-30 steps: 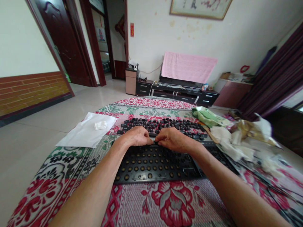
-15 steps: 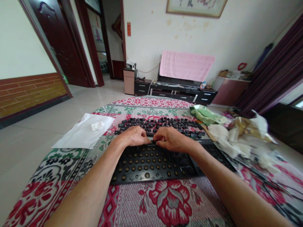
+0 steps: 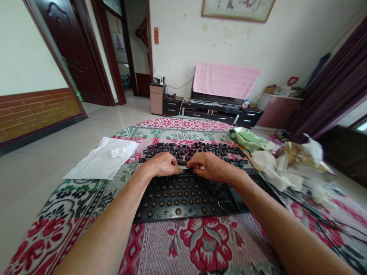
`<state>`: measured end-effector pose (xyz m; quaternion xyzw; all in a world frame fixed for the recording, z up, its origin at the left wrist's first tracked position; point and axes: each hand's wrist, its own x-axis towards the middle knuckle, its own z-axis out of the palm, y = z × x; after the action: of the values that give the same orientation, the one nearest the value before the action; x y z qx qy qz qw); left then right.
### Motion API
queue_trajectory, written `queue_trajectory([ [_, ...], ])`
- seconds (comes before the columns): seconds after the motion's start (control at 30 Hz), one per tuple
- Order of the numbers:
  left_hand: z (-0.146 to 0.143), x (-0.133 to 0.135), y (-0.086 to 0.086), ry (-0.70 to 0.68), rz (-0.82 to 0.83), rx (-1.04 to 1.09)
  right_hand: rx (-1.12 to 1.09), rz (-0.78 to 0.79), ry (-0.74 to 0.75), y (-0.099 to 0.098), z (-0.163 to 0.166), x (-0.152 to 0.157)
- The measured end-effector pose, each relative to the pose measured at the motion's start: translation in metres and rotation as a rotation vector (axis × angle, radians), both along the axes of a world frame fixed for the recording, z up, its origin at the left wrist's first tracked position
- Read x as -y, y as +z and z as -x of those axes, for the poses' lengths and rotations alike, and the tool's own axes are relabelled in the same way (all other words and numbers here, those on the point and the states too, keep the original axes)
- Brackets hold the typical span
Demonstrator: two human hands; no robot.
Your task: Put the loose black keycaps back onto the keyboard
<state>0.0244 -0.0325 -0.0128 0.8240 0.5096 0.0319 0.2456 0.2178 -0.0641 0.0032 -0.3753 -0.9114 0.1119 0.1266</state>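
A black keyboard [image 3: 172, 208] lies on the table with most of its key sockets bare. My left hand [image 3: 164, 164] is closed, its fingertips pressed at the keyboard's far edge. Just to its right, my right hand [image 3: 209, 166] pinches a small dark piece at the same edge, apparently a keycap [image 3: 190, 169], partly hidden by the fingers. Beyond both hands, many loose black keycaps [image 3: 200, 147] are spread in a band. Some keys near the top row are covered by my hands.
A white paper sheet [image 3: 97, 162] with a crumpled white scrap [image 3: 118, 152] lies at left. On the right sit a green bag [image 3: 250, 139], beige cloth [image 3: 276, 170], a gold and white wrapper [image 3: 301, 152] and dark cables [image 3: 323, 221]. A flowered tablecloth [image 3: 206, 244] covers the table.
The fingers of my right hand have shifted slightly right and opened a little around the dark piece. My left hand stays in nearly the same place.
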Motion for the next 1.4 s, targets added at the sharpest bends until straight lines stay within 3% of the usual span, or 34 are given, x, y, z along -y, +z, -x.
queue_trajectory([
  [0.37,0.0,0.002,0.001,0.019,0.009,0.007,-0.035,0.079,-0.079,-0.0024,0.0014,0.0011],
  [0.83,-0.0003,0.0008,-0.0006,0.008,-0.017,-0.006,-0.01,0.02,-0.003,-0.0027,0.0017,-0.0001],
  [1.27,-0.0018,0.0026,0.0028,0.012,-0.025,-0.019,-0.008,0.116,0.007,-0.0011,0.0086,-0.0048],
  [1.4,-0.0043,0.0048,0.0032,0.056,-0.048,-0.031,-0.053,0.198,-0.054,-0.0058,0.0065,-0.0076],
])
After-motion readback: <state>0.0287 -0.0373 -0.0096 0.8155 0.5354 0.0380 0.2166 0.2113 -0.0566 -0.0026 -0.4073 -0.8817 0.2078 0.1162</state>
